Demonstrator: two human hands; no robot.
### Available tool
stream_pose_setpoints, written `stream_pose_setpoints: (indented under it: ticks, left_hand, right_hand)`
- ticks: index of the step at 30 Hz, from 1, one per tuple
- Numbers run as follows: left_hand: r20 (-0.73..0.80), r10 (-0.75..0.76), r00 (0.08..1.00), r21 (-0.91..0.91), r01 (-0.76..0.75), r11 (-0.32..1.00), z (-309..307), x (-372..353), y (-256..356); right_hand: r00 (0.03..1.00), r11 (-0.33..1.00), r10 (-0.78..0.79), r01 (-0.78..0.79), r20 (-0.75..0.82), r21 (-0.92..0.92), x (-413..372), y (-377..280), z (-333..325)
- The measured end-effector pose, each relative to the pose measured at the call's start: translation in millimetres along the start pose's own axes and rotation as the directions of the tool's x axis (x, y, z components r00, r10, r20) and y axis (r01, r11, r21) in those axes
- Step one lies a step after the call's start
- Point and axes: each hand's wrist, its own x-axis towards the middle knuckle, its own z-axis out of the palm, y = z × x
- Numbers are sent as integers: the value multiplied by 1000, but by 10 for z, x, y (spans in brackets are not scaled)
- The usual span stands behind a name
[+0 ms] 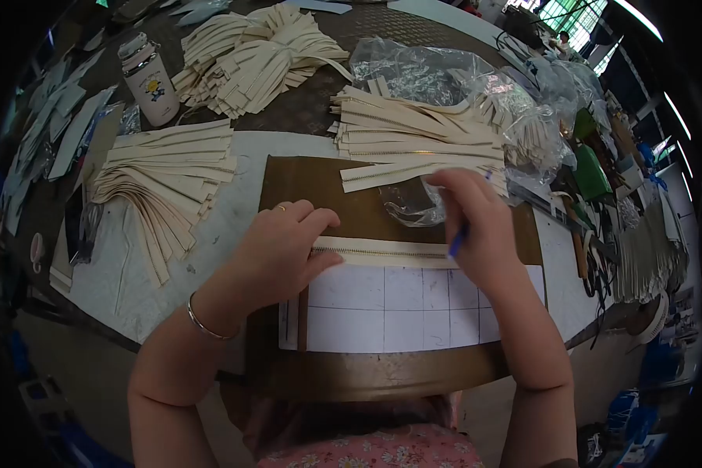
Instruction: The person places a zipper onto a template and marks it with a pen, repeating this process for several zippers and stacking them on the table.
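While the left hand (277, 249) sits at the left end of the zipper strip (390, 252), we see its thumb and forefinger spread apart, the thumb on the strip's near edge and the forefinger beyond the far one; the other fingers curl together. The right hand (480, 222) pinches a blue pen (459, 238) over the strip's right part, its nib end angled down; we cannot tell whether it touches.

The strip lies crosswise on a brown board (296, 183), its near edge running just along the far edge of a gridded sheet (351, 312). Between strip and sheet we find hardly any gap. On the far side, a band of brown surface gives us some room, narrowed at the right by a piece of clear plastic (409, 207) and at the far edge by the right strip bundle (421, 129), which overhangs the board.

To the left, we have a wider pale stretch of table cover (246, 156) between the board's edge and the left strip bundle (168, 171). Well apart, a bottle (150, 84) stands at the far left.
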Motion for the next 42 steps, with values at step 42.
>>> stream_pose_setpoints:
  ticks: [42]
  left_hand:
    - [333,89,939,-33,-83,996,-140,-185,-8]
  right_hand:
    - [908,996,-15,-22,418,85,-621,-842,400]
